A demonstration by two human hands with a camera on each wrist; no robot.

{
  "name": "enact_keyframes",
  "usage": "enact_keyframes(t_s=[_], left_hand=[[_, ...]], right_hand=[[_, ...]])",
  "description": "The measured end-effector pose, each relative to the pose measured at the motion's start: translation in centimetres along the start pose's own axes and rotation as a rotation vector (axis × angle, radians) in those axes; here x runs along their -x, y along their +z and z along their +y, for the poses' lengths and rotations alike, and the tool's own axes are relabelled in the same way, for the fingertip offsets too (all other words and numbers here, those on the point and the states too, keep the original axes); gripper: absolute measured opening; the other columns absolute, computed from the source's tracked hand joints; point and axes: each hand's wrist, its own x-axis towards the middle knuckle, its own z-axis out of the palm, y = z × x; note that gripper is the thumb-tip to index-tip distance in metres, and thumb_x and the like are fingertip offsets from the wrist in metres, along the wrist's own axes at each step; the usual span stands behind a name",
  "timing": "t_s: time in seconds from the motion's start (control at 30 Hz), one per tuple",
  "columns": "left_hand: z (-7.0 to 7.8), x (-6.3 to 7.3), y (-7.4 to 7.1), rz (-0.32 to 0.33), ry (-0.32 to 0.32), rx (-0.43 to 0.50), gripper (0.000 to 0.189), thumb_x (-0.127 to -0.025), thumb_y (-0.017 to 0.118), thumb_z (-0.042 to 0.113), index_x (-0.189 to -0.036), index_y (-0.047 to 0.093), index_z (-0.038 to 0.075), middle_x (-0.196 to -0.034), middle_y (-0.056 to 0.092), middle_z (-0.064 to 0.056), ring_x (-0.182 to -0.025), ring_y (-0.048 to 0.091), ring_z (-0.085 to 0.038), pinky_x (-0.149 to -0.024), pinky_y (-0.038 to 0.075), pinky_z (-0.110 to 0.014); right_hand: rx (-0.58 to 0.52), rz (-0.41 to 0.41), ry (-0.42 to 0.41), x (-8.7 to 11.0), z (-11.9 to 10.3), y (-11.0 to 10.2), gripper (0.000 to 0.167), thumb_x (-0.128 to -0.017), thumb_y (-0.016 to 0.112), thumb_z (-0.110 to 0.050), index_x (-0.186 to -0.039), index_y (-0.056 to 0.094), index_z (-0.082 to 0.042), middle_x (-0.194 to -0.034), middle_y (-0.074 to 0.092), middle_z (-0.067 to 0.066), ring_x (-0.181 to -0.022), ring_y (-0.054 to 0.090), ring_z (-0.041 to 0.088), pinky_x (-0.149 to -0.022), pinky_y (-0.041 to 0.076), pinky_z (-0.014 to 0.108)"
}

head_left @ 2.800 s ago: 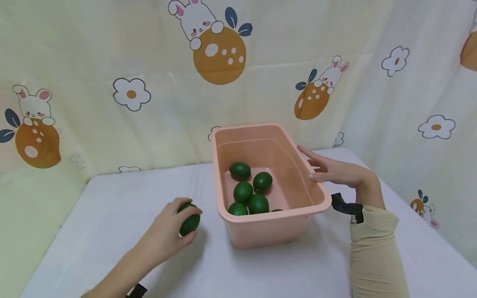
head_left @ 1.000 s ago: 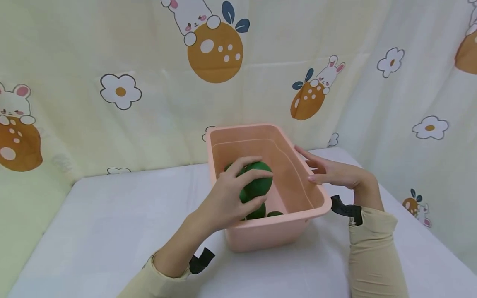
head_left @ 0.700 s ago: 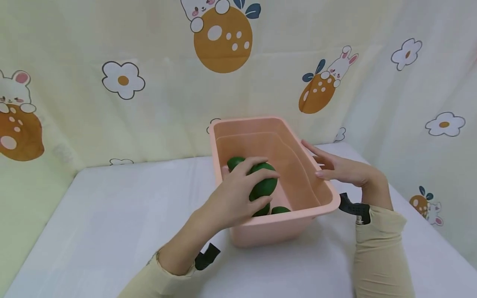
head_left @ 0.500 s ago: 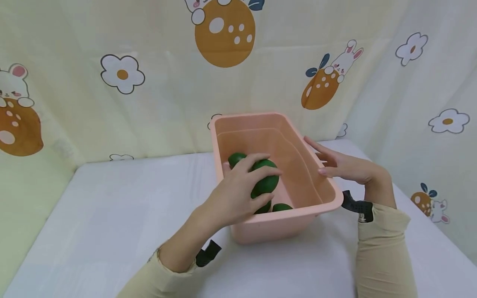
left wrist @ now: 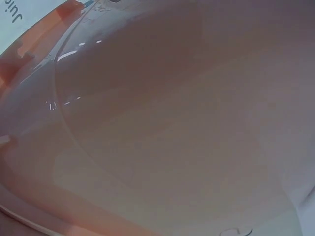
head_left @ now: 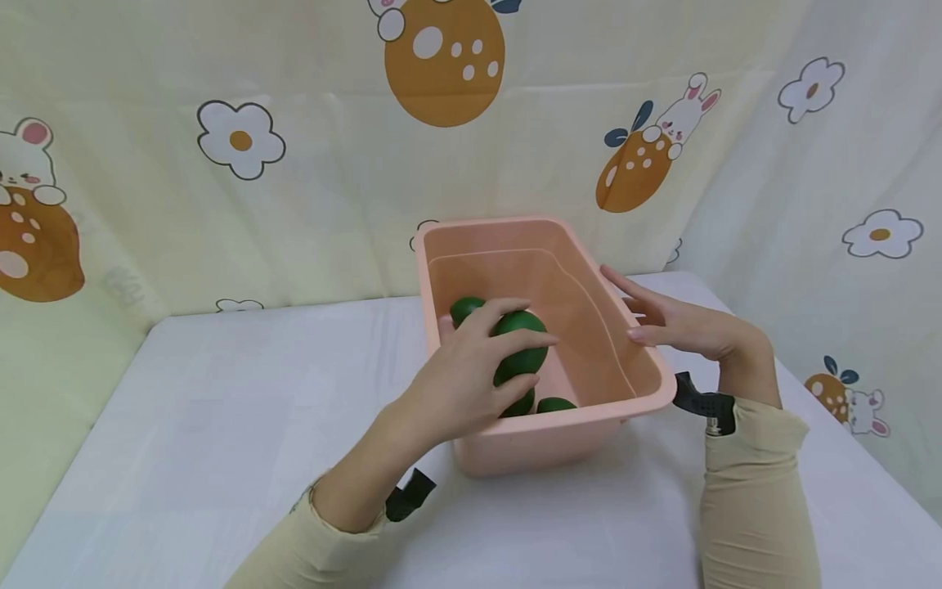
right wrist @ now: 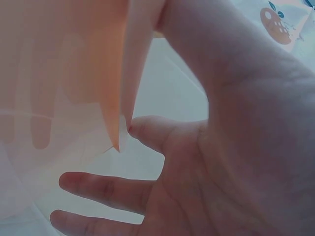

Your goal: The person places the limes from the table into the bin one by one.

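Observation:
A pink plastic bin (head_left: 548, 442) stands at the back middle of the table, with several dark green, oval, avocado-like fruits in it. My left hand (head_left: 459, 380) reaches over its near left side and holds one dark green oval fruit (head_left: 528, 360) between fingers and thumb, above others. A second fruit (head_left: 467, 309) shows behind the hand, and another fruit (head_left: 555, 404) lies by the near wall. My hand hides the rest. My right hand (head_left: 680, 327) touches the bin's right rim, its fingers extended; the right wrist view shows several spread fingers (right wrist: 108, 189) beside the translucent-looking wall.
The bin sits on a table with a white cover (head_left: 243, 425). A cream curtain (head_left: 331, 180) printed with rabbits, oranges and flowers hangs close behind the bin and along the right side. The left wrist view is mostly blurred bin wall (left wrist: 162, 147).
My left hand has carried the green fruit from left of the bin to inside it, then stayed nearly still. My right hand keeps its place at the rim. The head view has shifted slightly.

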Motion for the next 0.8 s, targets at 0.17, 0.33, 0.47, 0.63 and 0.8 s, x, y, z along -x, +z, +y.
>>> enact_keyframes(t_s=[0.17, 0.33, 0.47, 0.63, 0.8], left_hand=[[-0.02, 0.12, 0.2, 0.008, 0.008, -0.006, 0.036, -0.088, 0.067, 0.028, -0.123, 0.062, 0.035, -0.145, 0.039, 0.003, -0.132, 0.038, -0.019, -0.105, 0.036, -0.052], [0.03, 0.15, 0.28, 0.015, 0.014, -0.022, 0.035, -0.088, 0.066, 0.027, -0.122, 0.063, 0.035, -0.145, 0.039, 0.003, -0.132, 0.038, -0.019, -0.105, 0.03, -0.061], [0.06, 0.09, 0.33, 0.032, 0.026, -0.036, 0.035, -0.088, 0.065, 0.021, -0.12, 0.065, 0.035, -0.144, 0.04, 0.003, -0.131, 0.039, -0.019, -0.104, 0.03, -0.063], [0.01, 0.12, 0.38, 0.059, 0.042, -0.015, 0.036, -0.088, 0.06, 0.009, -0.115, 0.068, 0.03, -0.141, 0.044, 0.001, -0.126, 0.044, -0.019, -0.104, 0.026, -0.069], [0.04, 0.14, 0.76, 0.077, 0.045, -0.003, 0.029, -0.09, 0.058, 0.012, -0.11, 0.069, 0.029, -0.135, 0.049, 0.004, -0.115, 0.05, -0.015, -0.103, 0.024, -0.071]], right_hand=[[0.0, -0.003, -0.01, 0.0, 0.09, 0.14, 0.08, -0.091, 0.056, -0.029, -0.15, 0.004, -0.045, -0.161, 0.006, 0.002, -0.141, 0.017, 0.045, -0.099, 0.032, 0.069], [0.001, 0.001, -0.005, 0.01, 0.03, 0.12, 0.08, -0.091, 0.056, -0.029, -0.149, 0.005, -0.046, -0.161, 0.008, 0.001, -0.141, 0.022, 0.042, -0.099, 0.034, 0.068], [0.01, 0.003, 0.0, 0.23, -0.1, 0.06, 0.08, -0.091, 0.056, -0.029, -0.149, 0.004, -0.046, -0.16, 0.01, 0.005, -0.14, 0.022, 0.042, -0.099, 0.034, 0.068], [0.024, 0.008, 0.008, 0.44, -0.42, -0.01, 0.079, -0.092, 0.056, -0.029, -0.15, 0.004, -0.045, -0.159, 0.013, 0.008, -0.141, 0.021, 0.043, -0.099, 0.034, 0.067], [0.022, 0.01, 0.023, 0.59, -0.34, -0.04, 0.08, -0.091, 0.056, -0.028, -0.149, 0.004, -0.046, -0.159, 0.014, 0.01, -0.141, 0.021, 0.044, -0.099, 0.034, 0.068]])
